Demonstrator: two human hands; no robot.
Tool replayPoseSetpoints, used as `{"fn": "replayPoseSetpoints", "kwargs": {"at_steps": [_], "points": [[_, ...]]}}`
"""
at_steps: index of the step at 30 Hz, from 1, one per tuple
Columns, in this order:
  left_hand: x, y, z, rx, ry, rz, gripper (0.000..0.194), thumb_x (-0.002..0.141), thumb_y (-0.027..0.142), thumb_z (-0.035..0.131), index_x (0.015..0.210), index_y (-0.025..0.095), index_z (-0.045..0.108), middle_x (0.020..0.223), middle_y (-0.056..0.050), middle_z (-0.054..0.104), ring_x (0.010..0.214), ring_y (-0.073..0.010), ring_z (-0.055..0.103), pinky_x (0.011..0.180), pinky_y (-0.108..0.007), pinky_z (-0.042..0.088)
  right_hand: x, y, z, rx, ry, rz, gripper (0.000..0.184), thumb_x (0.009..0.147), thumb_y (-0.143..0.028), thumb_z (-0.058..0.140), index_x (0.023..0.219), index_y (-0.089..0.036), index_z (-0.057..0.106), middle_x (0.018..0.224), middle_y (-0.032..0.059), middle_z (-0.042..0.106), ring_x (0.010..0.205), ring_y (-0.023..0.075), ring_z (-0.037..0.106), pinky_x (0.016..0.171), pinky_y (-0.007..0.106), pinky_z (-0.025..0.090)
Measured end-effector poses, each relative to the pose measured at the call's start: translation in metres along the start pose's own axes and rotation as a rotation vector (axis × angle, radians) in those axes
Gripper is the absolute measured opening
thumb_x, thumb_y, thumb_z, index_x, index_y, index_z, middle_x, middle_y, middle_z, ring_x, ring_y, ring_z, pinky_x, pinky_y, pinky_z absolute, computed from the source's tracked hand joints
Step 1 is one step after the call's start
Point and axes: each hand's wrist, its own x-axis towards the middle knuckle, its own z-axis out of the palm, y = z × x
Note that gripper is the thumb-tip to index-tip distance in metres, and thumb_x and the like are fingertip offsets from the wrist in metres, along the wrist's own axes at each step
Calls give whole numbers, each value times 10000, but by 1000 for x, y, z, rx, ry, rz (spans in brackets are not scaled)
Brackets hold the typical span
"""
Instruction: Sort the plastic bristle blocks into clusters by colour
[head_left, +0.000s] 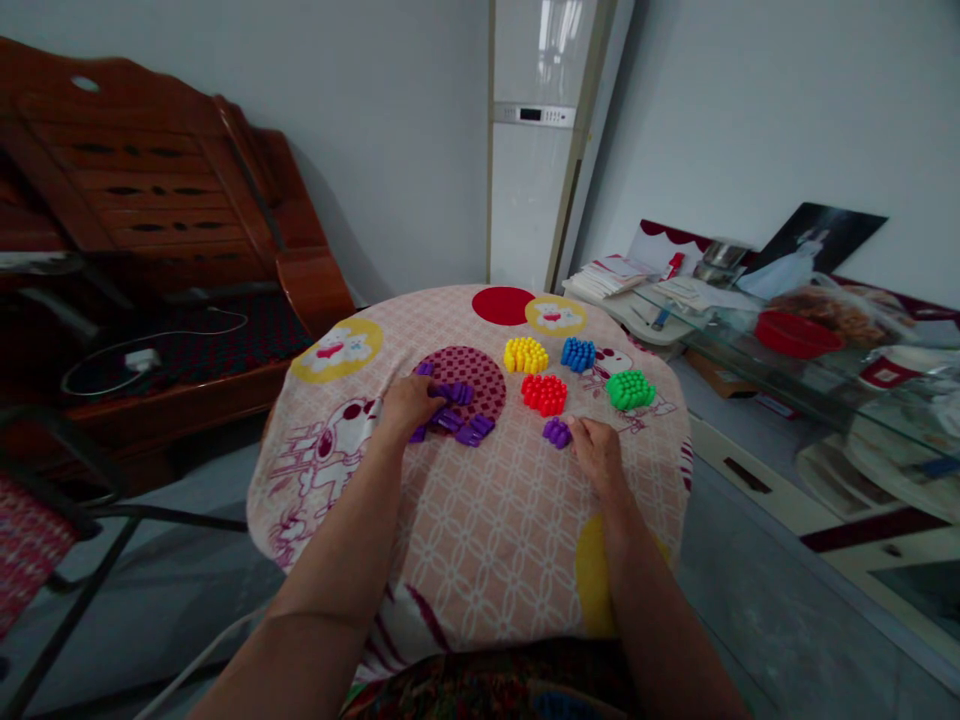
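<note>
My left hand (411, 403) reaches into a loose spread of purple plastic pieces (474, 431) on the left middle of the table. Its fingers are bent and pinch at a purple piece, though the fingertips are partly hidden. My right hand (598, 450) rests on the cloth with fingers curled, its fingertips at the right edge of a small cluster of purple pieces (556, 433). Whether anything is inside those fingers is hidden. Beyond this cluster sit tight groups of knobbly pieces: red (544, 395), yellow (526, 355), blue (578, 354) and green (631, 390).
A patterned cloth covers the round table (480, 540). On the left stands a wooden bench (150, 190) with a white cable and plug. At the right, a glass-topped cabinet (750, 350) carries papers, a red bowl (799, 333) and bags. A tall white appliance (532, 190) stands behind.
</note>
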Motion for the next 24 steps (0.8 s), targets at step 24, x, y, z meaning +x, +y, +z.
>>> {"fn": "replayPoseSetpoints", "kwargs": {"at_steps": [24], "points": [[3, -6, -9, -27, -215, 48, 192, 780, 314, 595, 713, 208, 740, 660, -35, 710, 728, -208, 682, 724, -281, 508, 0, -2, 0, -17, -9, 4, 462, 919, -477, 403, 560, -207, 509, 510, 19, 530, 525, 133, 458, 575, 271, 312]]}}
